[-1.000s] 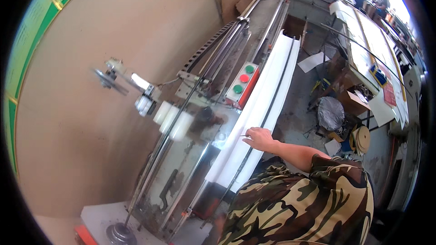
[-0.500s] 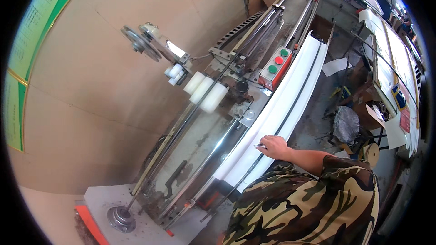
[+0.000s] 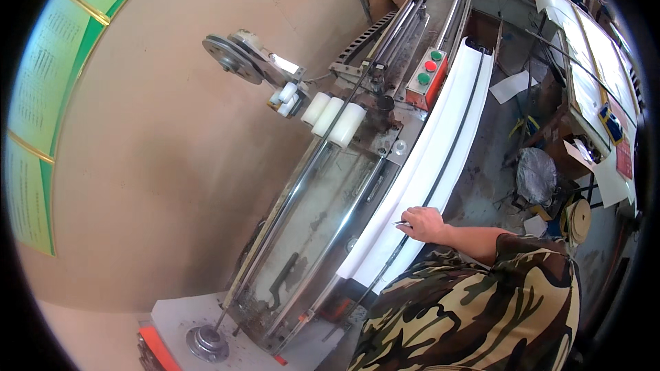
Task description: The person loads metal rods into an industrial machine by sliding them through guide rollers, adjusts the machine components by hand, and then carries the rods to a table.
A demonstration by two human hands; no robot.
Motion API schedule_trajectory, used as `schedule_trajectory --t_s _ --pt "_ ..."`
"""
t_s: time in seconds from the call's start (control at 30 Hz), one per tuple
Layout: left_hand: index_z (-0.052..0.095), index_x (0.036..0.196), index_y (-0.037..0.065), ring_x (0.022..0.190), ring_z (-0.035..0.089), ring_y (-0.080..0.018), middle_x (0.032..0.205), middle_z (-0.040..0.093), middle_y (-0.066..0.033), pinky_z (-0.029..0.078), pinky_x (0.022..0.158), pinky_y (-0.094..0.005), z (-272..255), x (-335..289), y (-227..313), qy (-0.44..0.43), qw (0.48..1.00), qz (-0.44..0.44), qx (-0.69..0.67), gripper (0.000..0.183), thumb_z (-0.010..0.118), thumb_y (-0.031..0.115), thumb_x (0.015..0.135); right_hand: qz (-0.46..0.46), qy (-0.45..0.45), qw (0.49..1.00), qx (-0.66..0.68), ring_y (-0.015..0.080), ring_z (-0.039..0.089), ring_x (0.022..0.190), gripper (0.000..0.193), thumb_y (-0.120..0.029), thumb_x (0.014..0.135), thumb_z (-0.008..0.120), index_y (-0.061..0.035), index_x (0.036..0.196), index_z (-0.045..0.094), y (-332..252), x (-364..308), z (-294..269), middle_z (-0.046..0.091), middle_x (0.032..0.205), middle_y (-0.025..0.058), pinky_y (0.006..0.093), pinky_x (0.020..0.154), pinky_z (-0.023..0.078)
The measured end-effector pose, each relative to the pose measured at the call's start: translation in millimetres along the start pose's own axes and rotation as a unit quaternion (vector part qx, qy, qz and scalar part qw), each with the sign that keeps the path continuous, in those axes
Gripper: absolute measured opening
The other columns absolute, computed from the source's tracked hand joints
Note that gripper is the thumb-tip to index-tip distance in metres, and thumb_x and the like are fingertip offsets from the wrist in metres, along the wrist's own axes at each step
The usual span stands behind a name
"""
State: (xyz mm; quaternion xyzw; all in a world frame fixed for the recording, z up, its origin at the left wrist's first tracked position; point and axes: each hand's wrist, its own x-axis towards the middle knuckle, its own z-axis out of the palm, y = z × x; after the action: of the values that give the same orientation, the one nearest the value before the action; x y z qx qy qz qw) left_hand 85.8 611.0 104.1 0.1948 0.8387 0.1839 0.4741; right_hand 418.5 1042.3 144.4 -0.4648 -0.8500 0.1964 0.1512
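Note:
My right hand (image 3: 423, 225) is closed around a thin, pointed metal tool (image 3: 399, 222), whose tip sticks out on the left side of the fingers. Its exact kind is hidden in the grip. Below the hand lies a long white sheet (image 3: 440, 158), curved like a trough along the machine's near side. A dark rod (image 3: 462, 130) runs lengthwise over this sheet, passing close by my hand. My left hand is out of view.
The long machine (image 3: 330, 192) carries white rollers (image 3: 335, 118), a button box (image 3: 426, 79) and a round flange (image 3: 207, 343). A wall stands behind it. To the right are a paper-covered table (image 3: 591, 62), a plastic-wrapped bundle (image 3: 536, 176) and a tape roll (image 3: 577, 222).
The view has shifted, so the machine and wall sit somewhat differently in the picture. My right hand stays over the white sheet, still gripping the metal tool.

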Motion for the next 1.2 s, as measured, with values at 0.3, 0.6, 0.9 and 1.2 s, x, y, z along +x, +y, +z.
schedule_trajectory --t_s 0.3,0.6,0.9,1.2 --pt "0.073 0.111 0.001 0.087 0.069 -0.0417 0.096 0.072 -0.0239 0.053 0.079 -0.051 -92.3 -31.0 -3.8 0.115 0.979 0.1 0.135 0.038 0.066 0.034 0.094 0.001 -0.001 1.0 0.009 0.0309 0.07 0.087 0.03 -0.041 0.097 0.062 -0.0114 0.093 0.067 -50.4 -22.1 25.9 0.07 0.089 0.0071 0.047 0.074 0.056" --pt "0.07 0.1 0.0 0.096 0.066 -0.0339 0.102 0.07 -0.0162 0.051 0.089 -0.0447 -18.4 35.0 53.6 0.28 0.9 0.318 0.099 0.031 0.076 0.028 0.088 0.02 -0.003 1.0 -0.007 0.0308 0.071 0.083 0.033 -0.043 0.095 0.064 -0.0109 0.09 0.07 -97.3 -41.8 54.3 0.072 0.087 0.0059 0.0451 0.07 0.057" --pt "0.072 0.096 0.007 0.093 0.063 -0.0296 0.098 0.069 -0.0099 0.05 0.083 -0.0419 -20.2 67.6 6.8 0.151 0.914 0.363 0.098 0.031 0.084 0.031 0.08 0.04 -0.067 0.996 -0.041 0.0315 0.072 0.082 0.037 -0.048 0.095 0.062 -0.0117 0.092 0.072 -144.3 -58.9 74.4 0.074 0.088 0.0056 0.0461 0.071 0.057" --pt "0.07 0.114 0.011 0.105 0.062 -0.0329 0.111 0.068 -0.0116 0.049 0.089 -0.0427 -12.3 97.4 -71.7 0.177 0.858 0.454 0.159 0.033 0.072 0.021 0.082 0.042 -0.082 0.995 -0.033 0.0329 0.072 0.081 0.038 -0.048 0.095 0.063 -0.0116 0.091 0.072 -175.6 -73.6 94.5 0.074 0.088 0.0069 0.0466 0.071 0.057"
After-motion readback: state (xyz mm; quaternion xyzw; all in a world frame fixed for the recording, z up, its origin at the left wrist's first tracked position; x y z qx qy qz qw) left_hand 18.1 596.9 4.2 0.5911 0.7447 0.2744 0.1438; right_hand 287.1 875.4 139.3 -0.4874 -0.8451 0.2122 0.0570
